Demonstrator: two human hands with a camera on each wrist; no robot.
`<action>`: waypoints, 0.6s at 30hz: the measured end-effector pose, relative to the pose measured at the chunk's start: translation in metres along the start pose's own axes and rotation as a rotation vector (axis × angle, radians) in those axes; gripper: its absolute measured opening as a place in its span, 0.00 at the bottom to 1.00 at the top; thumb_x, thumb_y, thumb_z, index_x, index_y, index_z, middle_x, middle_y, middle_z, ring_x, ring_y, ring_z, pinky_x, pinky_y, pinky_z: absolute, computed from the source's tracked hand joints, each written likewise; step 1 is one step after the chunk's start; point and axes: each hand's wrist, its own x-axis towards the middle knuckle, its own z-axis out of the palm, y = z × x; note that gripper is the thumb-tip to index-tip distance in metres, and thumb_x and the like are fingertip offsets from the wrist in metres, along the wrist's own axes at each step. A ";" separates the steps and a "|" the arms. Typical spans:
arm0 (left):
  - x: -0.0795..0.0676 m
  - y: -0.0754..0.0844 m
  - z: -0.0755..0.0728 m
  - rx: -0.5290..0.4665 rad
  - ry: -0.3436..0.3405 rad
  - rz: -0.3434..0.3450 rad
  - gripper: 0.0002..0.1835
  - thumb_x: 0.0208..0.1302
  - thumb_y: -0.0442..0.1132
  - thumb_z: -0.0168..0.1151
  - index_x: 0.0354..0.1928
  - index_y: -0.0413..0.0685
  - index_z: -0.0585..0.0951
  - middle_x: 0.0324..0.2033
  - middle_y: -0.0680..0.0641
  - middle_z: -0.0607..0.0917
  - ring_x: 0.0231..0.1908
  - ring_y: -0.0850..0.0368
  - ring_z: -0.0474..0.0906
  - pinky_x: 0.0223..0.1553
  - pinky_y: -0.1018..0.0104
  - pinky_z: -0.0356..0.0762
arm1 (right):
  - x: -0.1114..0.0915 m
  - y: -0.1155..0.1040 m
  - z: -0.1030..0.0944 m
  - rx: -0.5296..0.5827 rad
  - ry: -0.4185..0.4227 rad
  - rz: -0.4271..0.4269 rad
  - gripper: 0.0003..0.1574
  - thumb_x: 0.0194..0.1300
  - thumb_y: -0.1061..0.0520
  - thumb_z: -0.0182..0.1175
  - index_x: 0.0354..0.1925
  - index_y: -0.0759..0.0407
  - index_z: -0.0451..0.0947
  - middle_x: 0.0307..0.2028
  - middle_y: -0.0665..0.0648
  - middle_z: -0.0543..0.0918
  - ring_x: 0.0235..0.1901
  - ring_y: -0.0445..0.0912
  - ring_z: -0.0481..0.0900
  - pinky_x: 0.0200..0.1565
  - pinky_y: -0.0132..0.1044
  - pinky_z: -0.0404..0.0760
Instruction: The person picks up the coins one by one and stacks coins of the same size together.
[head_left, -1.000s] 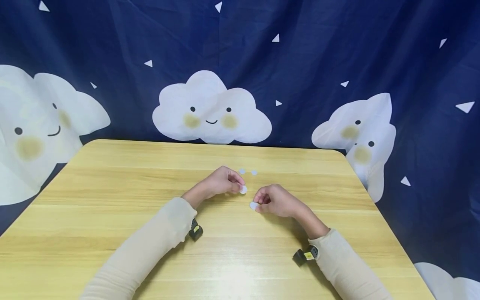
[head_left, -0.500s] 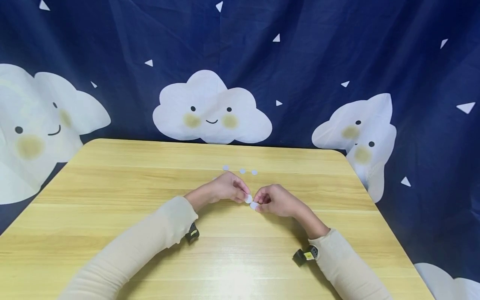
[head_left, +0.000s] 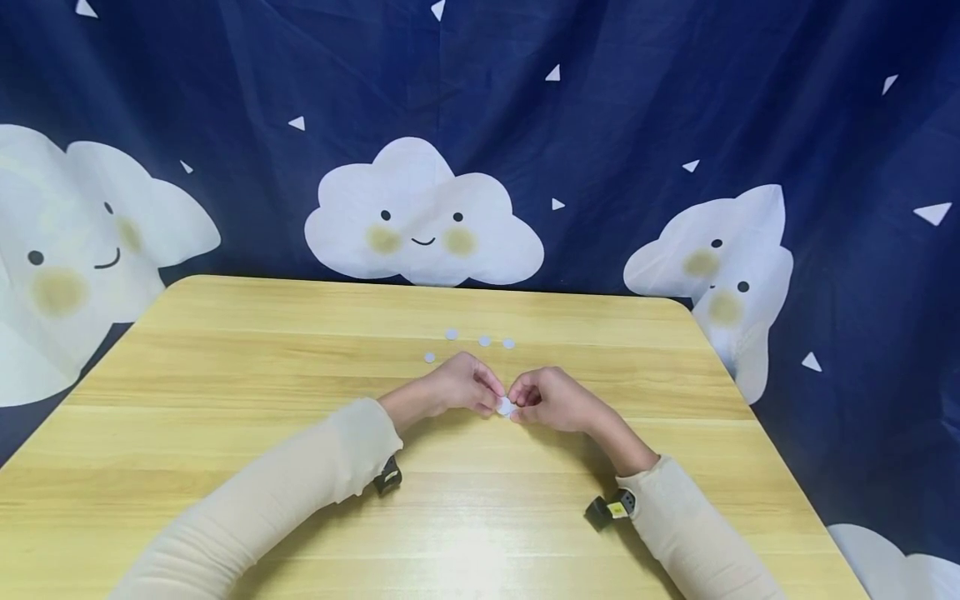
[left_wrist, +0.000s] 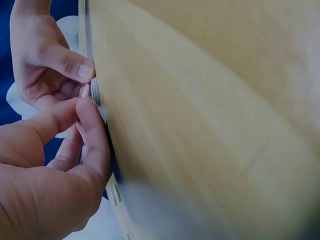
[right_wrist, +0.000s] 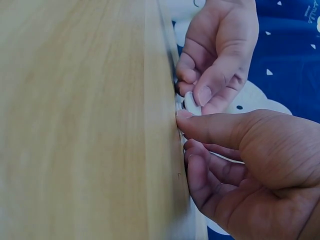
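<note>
Near the table's middle, my left hand pinches a small white round disc between thumb and fingertips. The right wrist view shows this disc tilted on edge beside the left thumb. Opposite it, my right hand holds a low stack of similar discs at the tabletop, its thumb and fingers at the edge. The pinched disc sits right at the stack and mostly covers it in the head view. Fingertips of both hands nearly meet there.
Several more white discs lie on the wooden table beyond the hands, among them a disc at the back and a disc left of the left hand. A dark blue curtain with printed clouds hangs behind the table's far edge.
My left hand has carried its disc rightward and nearer to me, up to the right hand's stack. Discs it had hidden now show behind it. My right hand has stayed in place.
</note>
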 end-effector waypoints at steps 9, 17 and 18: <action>-0.004 0.000 0.008 0.111 0.066 0.059 0.05 0.59 0.20 0.66 0.36 0.32 0.84 0.33 0.41 0.87 0.33 0.53 0.86 0.39 0.64 0.87 | 0.001 0.000 0.000 0.006 -0.004 0.005 0.08 0.61 0.64 0.73 0.39 0.59 0.85 0.31 0.48 0.84 0.33 0.41 0.80 0.37 0.32 0.81; -0.002 0.000 0.013 0.219 0.113 0.082 0.07 0.53 0.20 0.68 0.32 0.36 0.85 0.31 0.43 0.87 0.30 0.55 0.85 0.35 0.67 0.86 | 0.002 0.000 0.001 0.011 -0.004 0.006 0.08 0.61 0.64 0.73 0.39 0.59 0.85 0.31 0.49 0.85 0.32 0.42 0.80 0.37 0.32 0.82; -0.002 0.000 0.013 0.233 0.117 0.084 0.08 0.53 0.20 0.68 0.32 0.37 0.85 0.30 0.43 0.87 0.30 0.55 0.85 0.35 0.67 0.86 | 0.002 0.000 0.000 0.012 -0.004 0.009 0.08 0.61 0.64 0.73 0.39 0.59 0.85 0.31 0.49 0.85 0.32 0.42 0.80 0.37 0.32 0.82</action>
